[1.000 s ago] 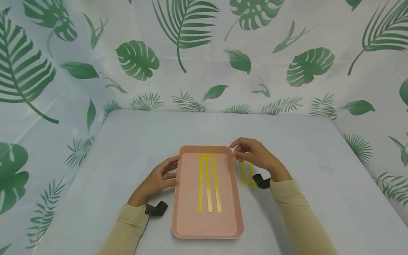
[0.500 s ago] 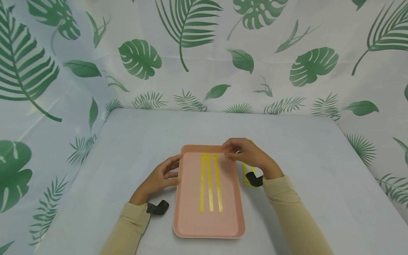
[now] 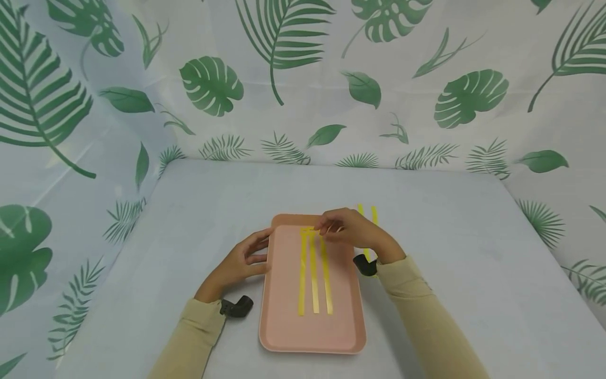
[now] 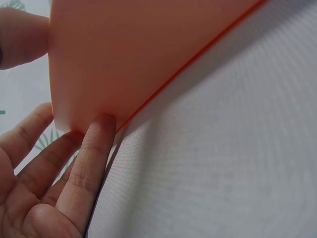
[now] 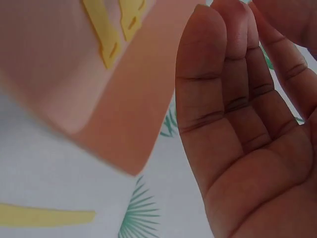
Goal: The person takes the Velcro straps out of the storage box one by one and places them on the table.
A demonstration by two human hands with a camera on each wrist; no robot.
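Observation:
A pink tray (image 3: 310,337) lies lengthwise before me. Three flat yellow strips (image 3: 314,284) are side by side on it; in the right wrist view two of their slotted ends (image 5: 110,52) show. My left hand (image 3: 239,263) touches the tray's left side, its fingertips (image 4: 101,134) against the outer wall. Above the tray's upper right part is my right hand (image 3: 357,230), close to the slotted ends. Its fingers bend loosely, and no object shows in it; part of the thumb is cut off in the right wrist view.
More yellow strips (image 3: 374,215) lie on the white table (image 3: 227,195) just right of the tray, partly hidden by my right arm. A black wrist device (image 3: 365,265) sits on each cuff. Leaf-printed cloth (image 3: 303,105) surrounds the table at the back and sides.
My right hand has moved left, from the tray's upper right edge to over the tops of the strips. My left hand stays at the tray's side. The head view has shifted slightly.

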